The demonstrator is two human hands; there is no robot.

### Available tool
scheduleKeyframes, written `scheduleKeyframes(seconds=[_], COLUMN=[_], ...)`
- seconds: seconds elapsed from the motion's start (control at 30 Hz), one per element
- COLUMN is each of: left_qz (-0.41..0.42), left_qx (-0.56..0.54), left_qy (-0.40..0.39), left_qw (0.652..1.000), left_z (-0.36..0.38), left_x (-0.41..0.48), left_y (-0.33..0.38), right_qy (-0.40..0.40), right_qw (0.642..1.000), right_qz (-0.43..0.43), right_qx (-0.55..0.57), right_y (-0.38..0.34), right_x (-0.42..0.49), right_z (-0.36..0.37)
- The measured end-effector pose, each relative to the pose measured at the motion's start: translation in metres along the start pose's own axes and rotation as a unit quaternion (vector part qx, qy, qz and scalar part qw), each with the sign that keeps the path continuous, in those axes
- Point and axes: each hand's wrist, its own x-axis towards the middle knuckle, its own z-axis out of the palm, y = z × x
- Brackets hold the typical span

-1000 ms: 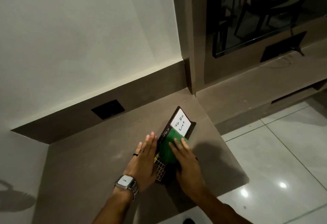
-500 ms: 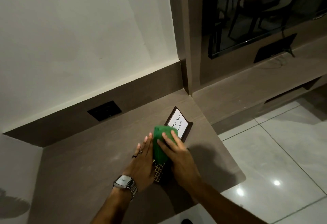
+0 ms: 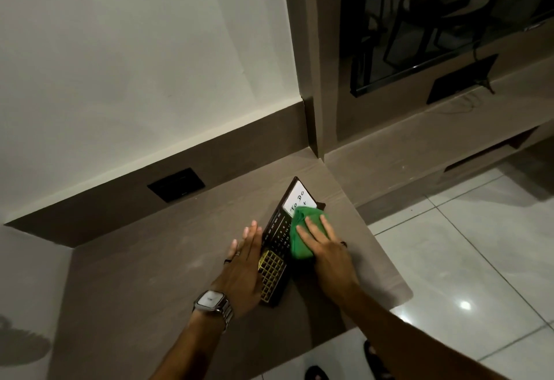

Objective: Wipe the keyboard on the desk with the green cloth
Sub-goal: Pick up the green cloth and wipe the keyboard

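Note:
A slim black keyboard [image 3: 277,237] lies diagonally on the brown desk [image 3: 144,265], with gold keys at its near end and a white "To Do" note panel [image 3: 296,199] at its far end. My right hand [image 3: 325,249] presses the bunched green cloth [image 3: 299,237] flat onto the keyboard's right side, just below the note panel. My left hand [image 3: 244,262] lies flat with fingers spread against the keyboard's left edge; a watch is on that wrist. The cloth hides part of the keys.
A black wall socket [image 3: 176,184] sits in the back panel behind the desk. The desk's right edge drops to a white tiled floor [image 3: 467,259]. A lower shelf [image 3: 419,145] and dark glass cabinet stand at right. Sandalled feet show at the bottom.
My right hand has slid the green cloth from the keyboard's left-middle over to its right side, uncovering the keys beside my left hand. The left hand has stayed put.

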Motion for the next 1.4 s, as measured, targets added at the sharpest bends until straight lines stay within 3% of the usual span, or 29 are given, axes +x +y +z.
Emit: scheduleKeyframes(seconds=[0.07, 0.17, 0.23, 0.4, 0.43, 0.53, 0.6, 0.73, 0.8, 0.87, 0.93, 1.0, 1.2, 1.23, 1.33, 1.4], left_qz=[0.001, 0.005, 0.003, -0.014, -0.014, -0.015, -0.011, -0.020, -0.024, -0.031, -0.034, -0.033, -0.038, -0.039, -0.038, -0.036], left_qx=[0.001, 0.003, -0.004, -0.034, -0.030, -0.022, -0.013, 0.002, 0.000, -0.005, -0.012, -0.011, -0.016, -0.016, -0.018, -0.019], left_qy=[-0.004, 0.004, 0.011, 0.027, 0.030, 0.027, 0.019, 0.002, -0.004, -0.007, -0.008, -0.008, -0.008, -0.007, -0.001, 0.003], left_qw=[1.000, 1.000, 1.000, 0.999, 0.999, 0.999, 1.000, 1.000, 1.000, 0.999, 0.999, 0.999, 0.999, 0.999, 0.999, 0.999], left_z=[0.001, 0.002, 0.002, 0.002, 0.003, 0.002, 0.003, 0.003, 0.002, 0.002, 0.002, 0.002, 0.002, 0.003, 0.004, 0.005], left_x=[0.000, 0.001, 0.001, 0.001, 0.001, 0.001, 0.002, 0.002, 0.003, 0.003, 0.004, 0.004, 0.004, 0.004, 0.003, 0.004], left_y=[0.000, -0.001, 0.000, 0.002, 0.001, -0.001, -0.001, -0.001, 0.000, -0.001, -0.001, 0.000, 0.004, 0.004, 0.003, 0.002], right_qy=[-0.034, -0.056, -0.018, 0.000, -0.017, -0.062, -0.056, 0.004, 0.019, -0.030, -0.085, -0.112, -0.059, -0.063, -0.122, -0.144], right_qw=[0.999, 0.994, 0.994, 0.999, 0.999, 0.986, 0.983, 1.000, 0.999, 0.999, 0.988, 0.977, 0.992, 0.992, 0.967, 0.951], right_qz=[0.004, -0.086, -0.111, 0.049, 0.026, -0.153, -0.174, 0.020, 0.048, -0.010, -0.124, -0.168, -0.030, -0.051, -0.219, -0.267], right_qx=[-0.013, 0.021, 0.010, 0.006, 0.009, -0.006, -0.012, 0.016, -0.010, -0.043, -0.047, -0.064, -0.107, -0.095, -0.051, -0.056], right_y=[-0.001, -0.015, -0.003, 0.020, 0.009, -0.023, -0.012, 0.026, 0.019, -0.003, -0.019, -0.010, 0.008, -0.001, -0.022, -0.016], right_x=[-0.019, -0.047, -0.034, -0.005, -0.014, -0.057, -0.051, 0.001, 0.009, -0.009, -0.043, -0.051, 0.002, -0.009, -0.060, -0.065], right_z=[0.010, 0.023, 0.013, -0.008, -0.003, 0.018, 0.012, -0.013, -0.016, -0.004, 0.017, 0.018, -0.014, -0.006, 0.016, 0.013])
